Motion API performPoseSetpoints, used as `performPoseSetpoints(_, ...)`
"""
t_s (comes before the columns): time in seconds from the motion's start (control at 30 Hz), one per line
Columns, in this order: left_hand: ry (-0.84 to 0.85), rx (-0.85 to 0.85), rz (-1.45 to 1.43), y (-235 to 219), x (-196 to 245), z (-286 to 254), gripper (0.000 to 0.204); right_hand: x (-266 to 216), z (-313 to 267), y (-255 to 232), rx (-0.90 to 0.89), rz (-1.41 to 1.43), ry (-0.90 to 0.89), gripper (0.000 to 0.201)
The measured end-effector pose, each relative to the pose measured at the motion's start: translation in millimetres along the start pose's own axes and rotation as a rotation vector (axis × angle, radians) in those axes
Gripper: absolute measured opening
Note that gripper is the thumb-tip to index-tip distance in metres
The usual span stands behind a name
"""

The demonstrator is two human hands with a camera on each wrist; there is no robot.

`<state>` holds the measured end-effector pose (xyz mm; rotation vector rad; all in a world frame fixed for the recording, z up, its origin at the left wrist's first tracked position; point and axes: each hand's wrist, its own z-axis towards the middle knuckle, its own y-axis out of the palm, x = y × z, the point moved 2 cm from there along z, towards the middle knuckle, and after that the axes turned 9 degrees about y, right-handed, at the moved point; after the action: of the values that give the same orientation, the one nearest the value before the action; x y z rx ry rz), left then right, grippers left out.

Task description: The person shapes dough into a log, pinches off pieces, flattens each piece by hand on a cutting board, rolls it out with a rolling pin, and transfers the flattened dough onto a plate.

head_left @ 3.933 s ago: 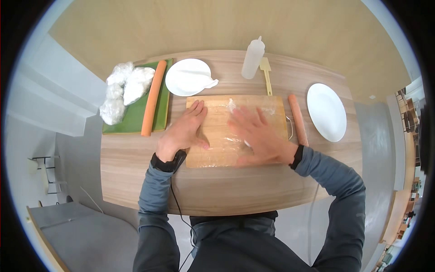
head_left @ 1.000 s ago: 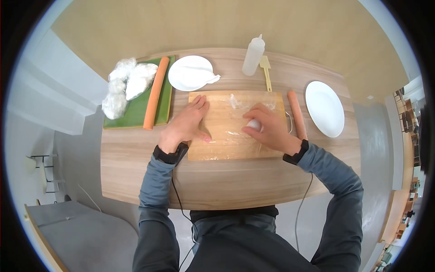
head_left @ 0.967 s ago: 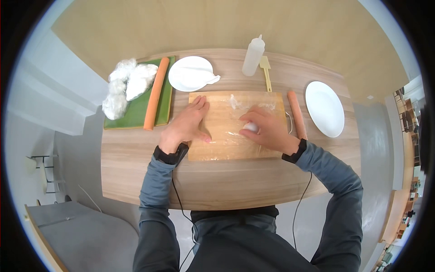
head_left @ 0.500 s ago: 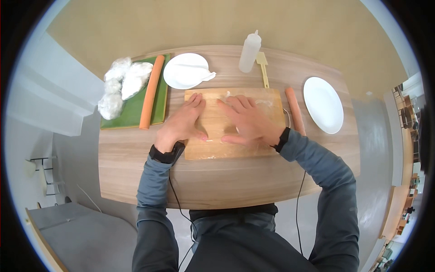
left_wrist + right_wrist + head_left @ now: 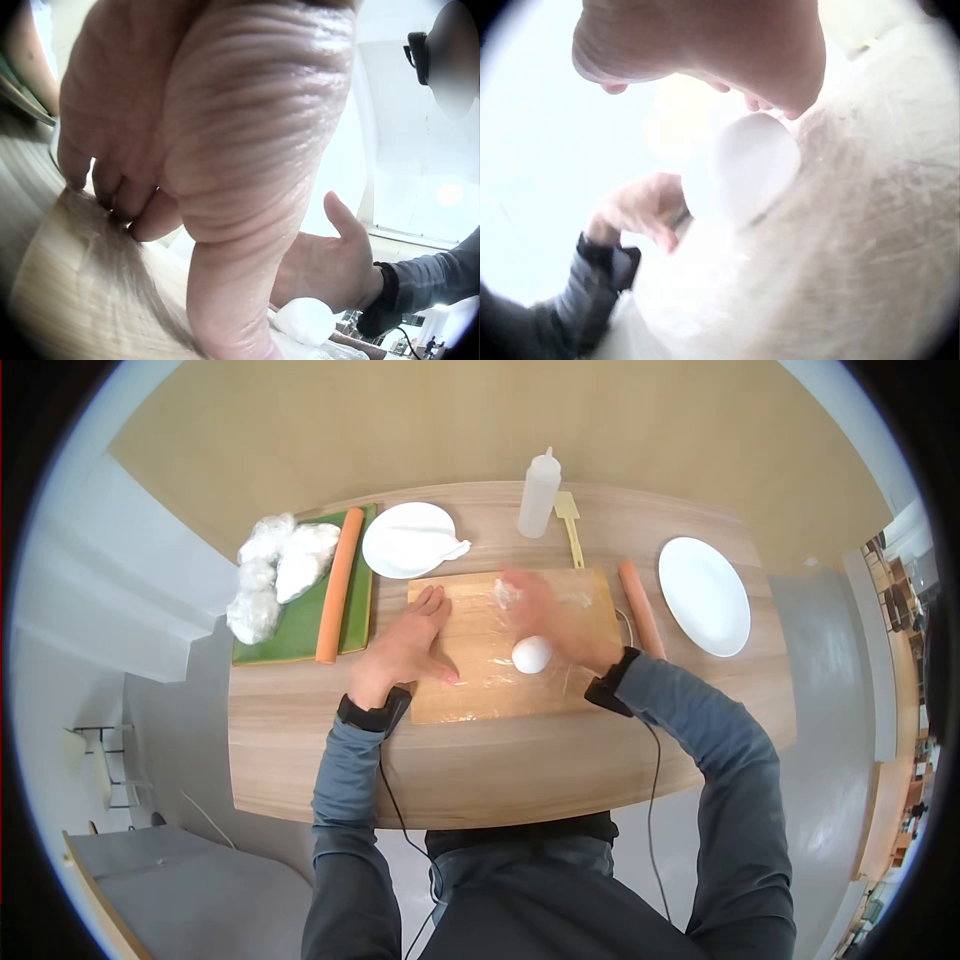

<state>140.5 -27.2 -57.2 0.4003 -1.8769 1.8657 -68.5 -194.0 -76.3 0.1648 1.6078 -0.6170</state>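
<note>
A smooth white ball, like dough (image 5: 531,655), sits on a wooden cutting board (image 5: 455,702) covered with clear plastic wrap. My right hand (image 5: 548,622), blurred by motion, is just beyond and to the right of the ball. In the right wrist view that hand (image 5: 705,49) hovers over the ball (image 5: 757,161) with the palm off it. My left hand (image 5: 402,646) rests at the board's left edge, fingers and thumb spread. Its fingertips press the plastic wrap (image 5: 112,251) against the board in the left wrist view.
At left, a green tray (image 5: 300,640) carries several plastic-wrapped white lumps (image 5: 255,615) and an orange rolling pin (image 5: 340,585). Behind the board stand a white plate with a cloth (image 5: 405,540), a squeeze bottle (image 5: 540,498) and a yellow spatula (image 5: 568,515). Another rolling pin (image 5: 640,608) and an oval plate (image 5: 705,597) lie right.
My right hand held the white ball in curled fingers, then flattened over it, hiding it. Now it has lifted away and the ball shows. The left hand has stayed on the board.
</note>
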Motion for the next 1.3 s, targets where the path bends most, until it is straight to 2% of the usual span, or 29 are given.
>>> performPoseSetpoints(0.03,0.003,0.006,0.002,1,0,0,0.116,1,0,-10,0.055,0.297,0.113,0.078)
performPoseSetpoints(0.17,0.025,0.020,0.017,5,-3,-2,0.114,-8,-3,-25,0.028,0.098,0.120,0.069)
performPoseSetpoints(0.23,0.011,-0.006,-0.002,2,-2,-1,0.116,-13,-17,-7,0.011,-0.572,-0.152,0.056)
performPoseSetpoints(0.27,-0.001,-0.032,-0.020,0,-1,0,0.119,-14,-23,5,0.005,-0.573,-0.154,0.056)
performPoseSetpoints(0.33,-0.008,-0.026,-0.021,0,0,-1,0.118,-34,-36,32,0.135,-0.913,-0.305,0.045)
performPoseSetpoints(0.47,0.007,-0.024,-0.009,3,-2,-1,0.117,-30,-34,25,0.090,-0.824,-0.310,0.035)
performPoseSetpoints(0.53,-0.003,-0.031,-0.008,0,0,-1,0.117,-28,-33,13,-0.005,-0.452,-0.162,0.021)
performPoseSetpoints(0.67,-0.017,-0.042,-0.005,-2,4,0,0.118,-36,-37,5,0.061,-0.275,-0.061,0.009)
performPoseSetpoints(0.7,-0.016,-0.043,-0.005,-2,5,0,0.118,-39,-38,4,0.060,-0.224,0.016,0.006)
performPoseSetpoints(0.73,-0.020,-0.046,-0.003,-3,5,0,0.118,-40,-39,4,0.062,-0.172,0.092,0.006)
performPoseSetpoints(0.87,-0.023,-0.044,-0.006,-2,4,-1,0.118,-24,-36,6,0.035,-0.070,0.072,0.012)
performPoseSetpoints(0.97,-0.020,-0.039,-0.016,-2,4,-1,0.117,-29,-39,5,0.134,-0.161,0.034,0.013)
performPoseSetpoints(1.03,-0.022,-0.040,-0.018,-1,3,0,0.117,-42,-45,3,0.026,-0.409,0.027,0.017)
performPoseSetpoints(1.07,-0.032,-0.041,-0.020,0,2,-1,0.117,-41,-45,3,0.028,-0.408,0.028,0.017)
performPoseSetpoints(1.13,0.004,-0.004,0.000,5,-2,-2,0.115,-42,-44,8,-0.016,-0.479,-0.121,0.024)
performPoseSetpoints(1.27,0.049,0.038,0.026,8,-5,-2,0.113,-44,-44,12,-0.074,-0.653,-0.100,0.036)
performPoseSetpoints(1.3,0.050,0.036,0.025,7,-4,-2,0.113,-41,-44,11,-0.077,-0.742,-0.161,0.043)
